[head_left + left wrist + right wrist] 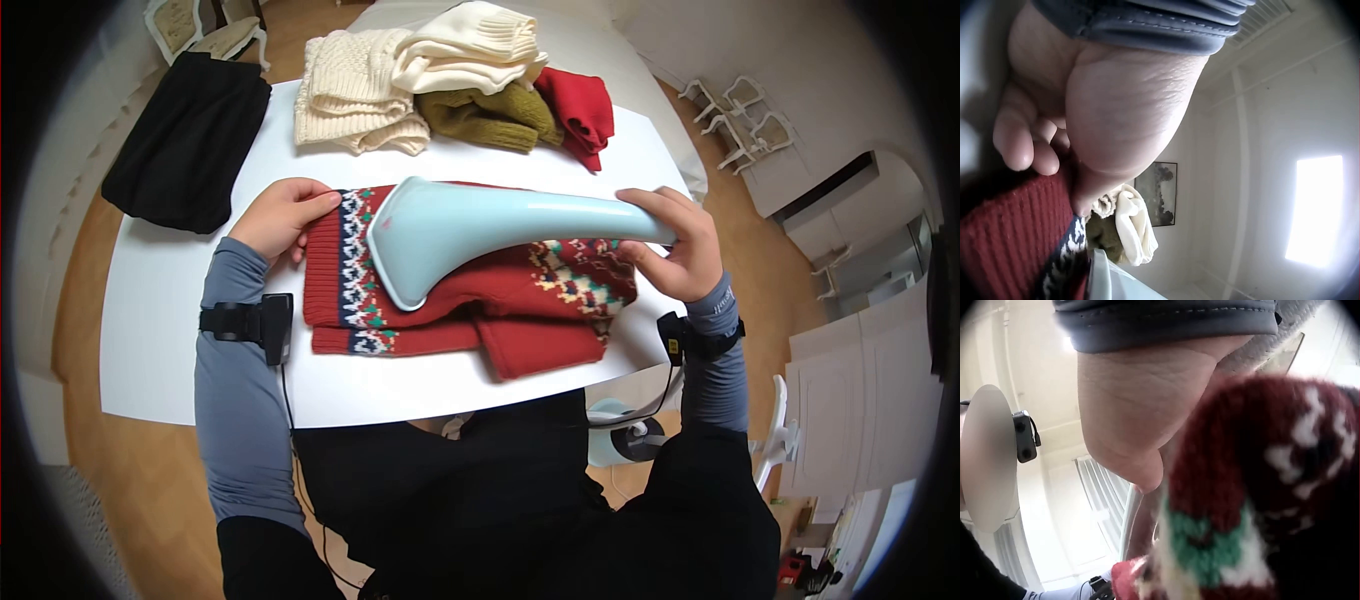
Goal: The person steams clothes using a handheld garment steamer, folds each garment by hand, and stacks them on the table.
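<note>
A red knitted sweater (450,325) with white, navy, green and yellow patterned bands lies folded on the white table (150,330). My left hand (279,217) pinches its ribbed edge at the upper left corner, thumb on top; the left wrist view shows the ribbing (1019,228) close by the fingers. In my right hand (682,243) is the handle of a light blue garment steamer (470,222). Its wide head points left, overlapping the patterned band. In the right wrist view, sweater knit (1210,456) hides much of that hand (1141,419).
Behind the sweater lie folded cream knits (355,90), an olive knit (490,118) and a red garment (580,112). Black folded cloth (190,140) sits at the table's left edge. Below the table's front right stands a light blue appliance base (610,445). Cables run from both wrist cameras.
</note>
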{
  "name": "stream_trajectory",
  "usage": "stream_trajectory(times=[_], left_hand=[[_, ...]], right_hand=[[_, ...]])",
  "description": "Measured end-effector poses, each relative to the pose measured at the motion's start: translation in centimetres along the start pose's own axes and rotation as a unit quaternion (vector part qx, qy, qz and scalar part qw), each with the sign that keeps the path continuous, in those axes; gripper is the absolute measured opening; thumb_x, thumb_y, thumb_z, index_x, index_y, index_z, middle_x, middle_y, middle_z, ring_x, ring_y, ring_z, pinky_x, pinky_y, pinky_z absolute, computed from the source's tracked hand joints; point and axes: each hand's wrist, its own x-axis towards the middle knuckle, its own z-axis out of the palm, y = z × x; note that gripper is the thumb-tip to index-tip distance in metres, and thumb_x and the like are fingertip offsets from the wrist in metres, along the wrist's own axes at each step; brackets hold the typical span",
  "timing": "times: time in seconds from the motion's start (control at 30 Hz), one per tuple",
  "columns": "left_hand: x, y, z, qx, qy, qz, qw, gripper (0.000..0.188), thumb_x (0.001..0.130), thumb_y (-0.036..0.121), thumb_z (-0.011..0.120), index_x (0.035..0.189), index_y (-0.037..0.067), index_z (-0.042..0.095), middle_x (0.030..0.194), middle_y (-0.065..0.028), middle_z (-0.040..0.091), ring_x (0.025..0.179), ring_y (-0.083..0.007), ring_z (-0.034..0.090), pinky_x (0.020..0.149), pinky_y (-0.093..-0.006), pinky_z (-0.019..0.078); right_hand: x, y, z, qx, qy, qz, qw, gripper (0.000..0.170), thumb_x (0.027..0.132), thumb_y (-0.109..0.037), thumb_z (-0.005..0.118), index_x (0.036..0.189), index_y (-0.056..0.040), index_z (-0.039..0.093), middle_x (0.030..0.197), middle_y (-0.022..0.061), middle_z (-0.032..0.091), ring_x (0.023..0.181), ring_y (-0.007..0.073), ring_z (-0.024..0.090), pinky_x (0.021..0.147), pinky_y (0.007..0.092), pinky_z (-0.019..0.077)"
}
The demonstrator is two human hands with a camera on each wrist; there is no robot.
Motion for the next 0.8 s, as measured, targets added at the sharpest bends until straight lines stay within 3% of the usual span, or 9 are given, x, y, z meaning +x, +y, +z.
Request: stream_trajectory(times=[0.13,0.3,0.37,0.47,0.7,0.8], left_hand=[[-0.2,-0.3,-0.1,0.025,0.034,0.012,0.999,0.029,0.101,0.030,0.065,0.110,0.003,0.067,0.069,0.0026,0.058,0.047,-0.0048,0.045,0.038,-0.0223,0.0345],[-1.0,0.5,0.2,0.017,0.055,0.003,0.998,0.028,0.101,0.030,0.064,0.110,0.003,0.067,0.068,0.0034,0.057,0.047,-0.0042,0.044,0.038,-0.0225,0.0317],[-1.2,0.7,0.4,0.043,0.067,-0.009,0.997,0.025,0.102,0.031,0.063,0.108,0.007,0.066,0.066,0.0063,0.055,0.047,-0.0025,0.041,0.039,-0.0209,0.0291],[-1.2,0.6,0.4,0.033,0.070,-0.016,0.997,0.024,0.101,0.032,0.064,0.106,0.009,0.067,0.065,0.0066,0.054,0.046,-0.0027,0.041,0.038,-0.0213,0.0280],[-1.3,1.0,0.6,0.050,0.073,-0.012,0.996,0.025,0.100,0.032,0.065,0.104,0.008,0.068,0.065,0.0058,0.055,0.046,-0.0034,0.042,0.038,-0.0219,0.0291],[-1.3,1.0,0.6,0.045,0.071,-0.008,0.996,0.031,0.099,0.033,0.064,0.104,0.003,0.070,0.066,0.0021,0.058,0.045,-0.0062,0.044,0.038,-0.0236,0.0324]], right_hand=[[-5.0,3.0,-3.2,-0.013,0.024,0.033,0.999,0.041,0.081,-0.018,0.079,0.117,-0.0011,0.070,0.087,0.0129,0.067,0.077,0.0239,0.064,0.072,0.0332,0.0500],[-10.2,5.2,-5.7,0.005,0.085,0.148,0.985,0.038,0.083,-0.014,0.075,0.117,0.0025,0.068,0.096,0.0115,0.069,0.085,0.0190,0.064,0.077,0.0310,0.0505],[-12.3,6.1,-6.6,0.001,0.081,0.160,0.984,0.037,0.084,-0.012,0.075,0.118,0.0026,0.067,0.095,0.0099,0.068,0.083,0.0165,0.063,0.075,0.0293,0.0503],[-15.5,7.6,-7.1,0.053,0.098,0.256,0.960,0.036,0.088,-0.010,0.074,0.120,0.0035,0.066,0.095,0.0056,0.066,0.079,0.0106,0.061,0.070,0.0252,0.0489],[-19.7,11.5,-6.9,-0.008,0.204,0.334,0.920,0.038,0.093,-0.016,0.073,0.125,0.0023,0.064,0.095,0.0051,0.067,0.081,0.0101,0.062,0.073,0.0258,0.0510],[-19.9,13.9,-6.1,-0.037,0.210,0.364,0.907,0.040,0.096,-0.019,0.070,0.129,0.0015,0.062,0.099,0.0065,0.068,0.085,0.0105,0.062,0.077,0.0266,0.0517]])
